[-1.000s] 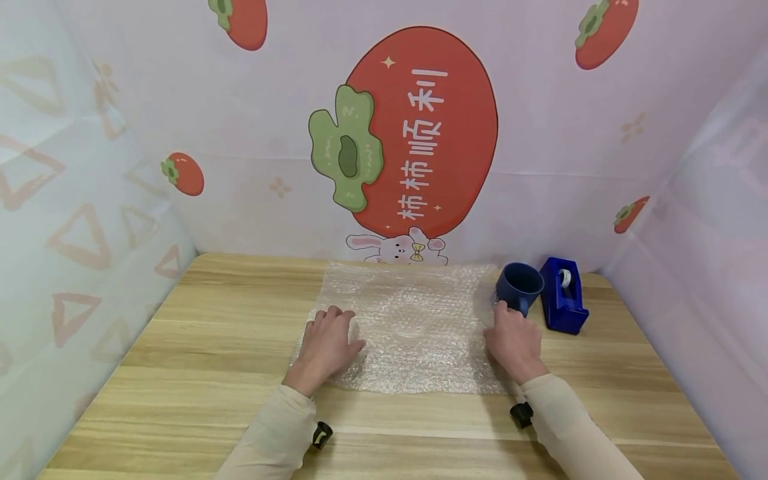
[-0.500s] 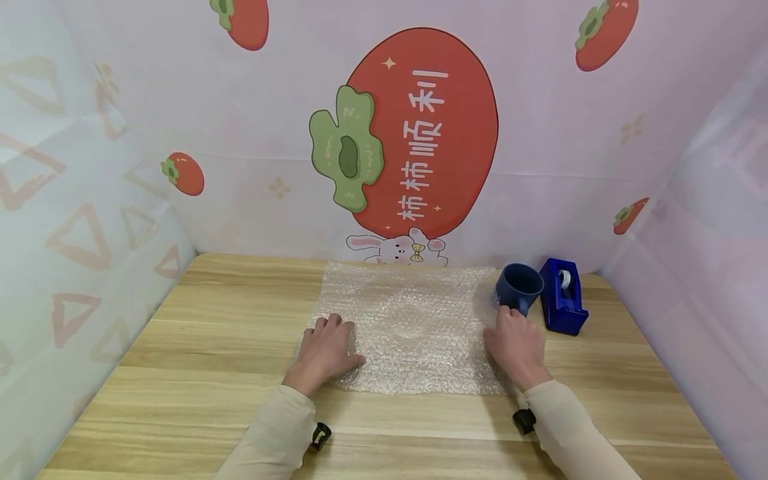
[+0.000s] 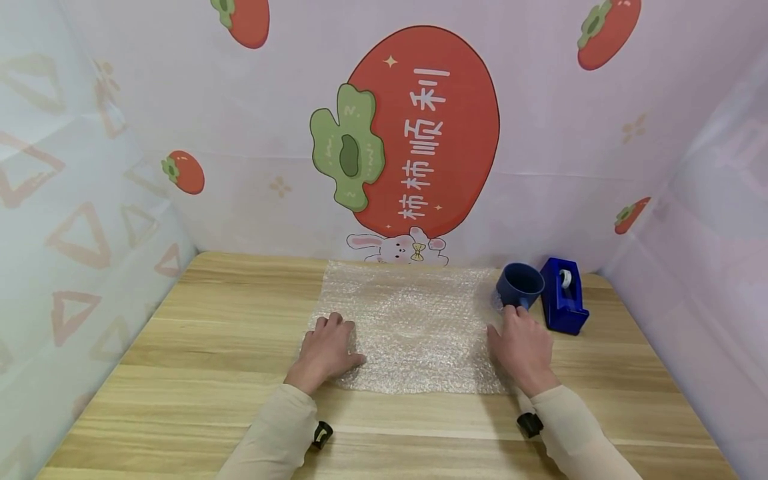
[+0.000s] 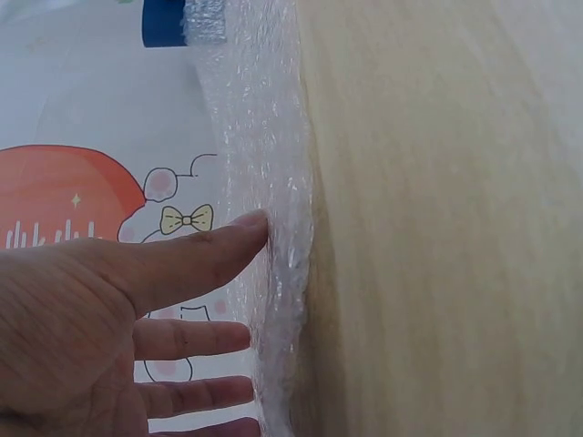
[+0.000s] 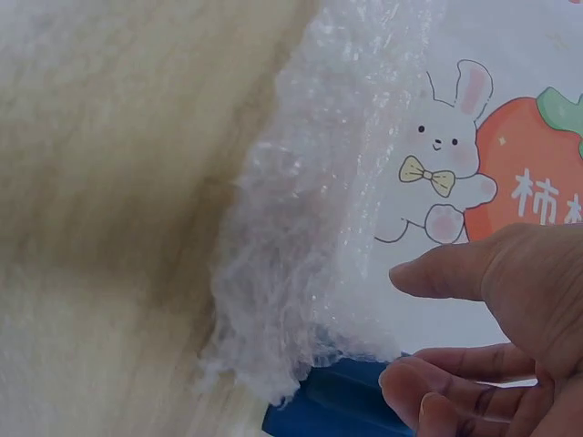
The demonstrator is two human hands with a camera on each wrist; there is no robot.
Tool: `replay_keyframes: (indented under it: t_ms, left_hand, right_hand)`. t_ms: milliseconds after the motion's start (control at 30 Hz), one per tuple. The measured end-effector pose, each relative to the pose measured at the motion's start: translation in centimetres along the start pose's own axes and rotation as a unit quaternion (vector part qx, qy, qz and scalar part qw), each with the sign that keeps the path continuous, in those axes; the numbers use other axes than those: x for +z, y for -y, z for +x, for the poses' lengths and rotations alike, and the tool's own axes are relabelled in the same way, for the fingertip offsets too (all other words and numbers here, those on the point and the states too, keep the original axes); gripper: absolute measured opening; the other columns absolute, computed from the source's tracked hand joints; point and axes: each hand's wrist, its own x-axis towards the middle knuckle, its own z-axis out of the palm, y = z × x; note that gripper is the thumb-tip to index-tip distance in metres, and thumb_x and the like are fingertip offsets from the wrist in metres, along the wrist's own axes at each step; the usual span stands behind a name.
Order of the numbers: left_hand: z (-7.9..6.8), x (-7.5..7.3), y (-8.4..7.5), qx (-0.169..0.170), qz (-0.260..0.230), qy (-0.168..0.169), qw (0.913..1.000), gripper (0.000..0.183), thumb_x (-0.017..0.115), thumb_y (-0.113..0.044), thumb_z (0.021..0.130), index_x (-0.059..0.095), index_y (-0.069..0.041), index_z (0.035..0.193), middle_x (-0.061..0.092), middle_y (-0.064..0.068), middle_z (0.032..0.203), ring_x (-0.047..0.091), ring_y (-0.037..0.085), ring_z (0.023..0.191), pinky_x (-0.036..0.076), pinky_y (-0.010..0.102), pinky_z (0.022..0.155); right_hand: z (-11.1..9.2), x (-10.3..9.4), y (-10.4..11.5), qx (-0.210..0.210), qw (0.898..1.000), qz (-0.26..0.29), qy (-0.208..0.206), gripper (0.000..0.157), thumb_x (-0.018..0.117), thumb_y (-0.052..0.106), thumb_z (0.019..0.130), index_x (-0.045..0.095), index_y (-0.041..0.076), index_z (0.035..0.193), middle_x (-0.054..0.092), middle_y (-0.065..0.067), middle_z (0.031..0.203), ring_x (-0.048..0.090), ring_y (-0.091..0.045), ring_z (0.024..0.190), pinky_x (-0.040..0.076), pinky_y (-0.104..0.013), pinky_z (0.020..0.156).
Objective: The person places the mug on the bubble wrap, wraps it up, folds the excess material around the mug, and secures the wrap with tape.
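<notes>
A sheet of clear bubble wrap (image 3: 414, 327) lies flat across the middle of the table. My left hand (image 3: 327, 350) rests on its left side, fingers spread; in the left wrist view the thumb (image 4: 200, 259) and fingertips meet the wrap. At the right edge of the sheet is my right hand (image 3: 523, 347), just in front of a dark blue mug (image 3: 517, 287) whose handle it partly hides. The right wrist view has that hand's thumb (image 5: 442, 271) and loosely bent fingers apart, with nothing between them. A corner of the wrap leans against the mug's side.
To the right of the mug stands a blue tape dispenser (image 3: 564, 297) with a roll of tape. The wooden table (image 3: 198, 373) ends at a printed cloth backdrop (image 3: 270, 220) behind, with more cloth on both sides.
My right hand has shifted slightly right and back from the mug, its thumb drawing away from the wrap. The left hand has slid a little toward me, then stayed. Mug and dispenser stay put.
</notes>
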Motion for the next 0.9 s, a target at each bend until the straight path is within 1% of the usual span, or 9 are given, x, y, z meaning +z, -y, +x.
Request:
replay_keyframes:
  t_ms: [67,133,233,400,533,600,667,800,900]
  left_hand:
    - [0.0,0.0,0.0,-0.001,0.000,0.000,1.0000,0.064,0.085,-0.038,0.082,0.063,-0.003,0.130,0.051,0.022,0.135,0.046,0.044,0.124,0.045,0.063,0.095]
    - [0.0,0.0,0.0,-0.001,-0.001,0.000,1.0000,0.064,0.085,-0.038,0.082,0.063,-0.003,0.130,0.051,0.022,0.135,0.046,0.044,0.124,0.045,0.063,0.095]
    - [0.0,0.0,0.1,-0.001,-0.003,0.000,1.0000,0.064,0.085,-0.037,0.081,0.063,-0.003,0.130,0.051,0.022,0.135,0.046,0.044,0.123,0.045,0.063,0.094]
    - [0.1,0.0,0.1,0.000,-0.004,0.000,1.0000,0.064,0.085,-0.038,0.081,0.063,-0.002,0.130,0.051,0.022,0.134,0.046,0.044,0.123,0.045,0.063,0.093]
    - [0.1,0.0,0.1,-0.002,-0.002,0.001,1.0000,0.064,0.085,-0.038,0.082,0.063,-0.002,0.130,0.051,0.022,0.134,0.045,0.044,0.123,0.045,0.064,0.093]
    - [0.1,0.0,0.1,-0.002,-0.001,0.001,1.0000,0.065,0.085,-0.039,0.082,0.063,-0.002,0.130,0.050,0.022,0.135,0.045,0.044,0.124,0.045,0.064,0.093]
    - [0.1,0.0,0.1,-0.003,-0.001,0.001,1.0000,0.065,0.085,-0.038,0.082,0.062,-0.002,0.131,0.050,0.022,0.135,0.045,0.044,0.124,0.045,0.064,0.093]
    - [0.1,-0.1,0.0,-0.002,-0.002,0.002,1.0000,0.064,0.085,-0.038,0.082,0.062,-0.002,0.130,0.050,0.022,0.135,0.045,0.044,0.124,0.045,0.064,0.093]
    - [0.0,-0.1,-0.1,-0.002,-0.003,0.002,1.0000,0.064,0.085,-0.038,0.082,0.062,-0.002,0.130,0.050,0.022,0.134,0.045,0.044,0.123,0.046,0.064,0.093]
  right_hand:
    - [-0.1,-0.2,0.0,0.002,1.000,0.008,-0.003,0.038,0.076,0.023,0.087,0.064,-0.009,0.103,0.063,-0.025,0.088,0.060,-0.044,0.063,0.047,-0.055,0.051]
    - [-0.1,-0.4,-0.1,0.003,1.000,0.019,-0.016,0.037,0.075,0.022,0.087,0.065,-0.008,0.105,0.064,-0.025,0.089,0.061,-0.045,0.062,0.047,-0.056,0.051]
    - [-0.1,-0.6,-0.4,-0.004,0.998,0.037,-0.051,0.034,0.076,0.019,0.086,0.067,-0.008,0.104,0.067,-0.026,0.090,0.061,-0.045,0.061,0.047,-0.057,0.051]
    - [0.1,-0.7,-1.0,-0.017,0.992,0.054,-0.115,0.029,0.079,0.017,0.083,0.069,-0.007,0.097,0.068,-0.023,0.084,0.061,-0.040,0.057,0.048,-0.055,0.048]
    - [0.4,-1.0,-1.5,-0.002,0.988,0.070,-0.140,0.027,0.078,0.018,0.086,0.067,-0.006,0.095,0.065,-0.021,0.082,0.062,-0.039,0.061,0.047,-0.055,0.050]
    - [0.5,-1.2,-1.7,0.018,0.987,0.081,-0.137,0.029,0.076,0.019,0.088,0.065,-0.006,0.096,0.064,-0.021,0.085,0.062,-0.040,0.066,0.047,-0.057,0.056]
    - [0.6,-1.4,-2.0,0.045,0.987,0.095,-0.123,0.031,0.074,0.022,0.090,0.064,-0.006,0.100,0.063,-0.023,0.091,0.061,-0.043,0.074,0.046,-0.059,0.062]
    - [0.8,-1.6,-2.6,0.098,0.985,0.124,-0.070,0.040,0.069,0.029,0.095,0.061,-0.007,0.110,0.061,-0.025,0.104,0.060,-0.047,0.088,0.045,-0.061,0.072]
    - [0.9,-1.6,-3.0,0.121,0.982,0.140,-0.033,0.046,0.065,0.034,0.098,0.060,-0.008,0.114,0.062,-0.026,0.107,0.060,-0.046,0.092,0.046,-0.061,0.075]
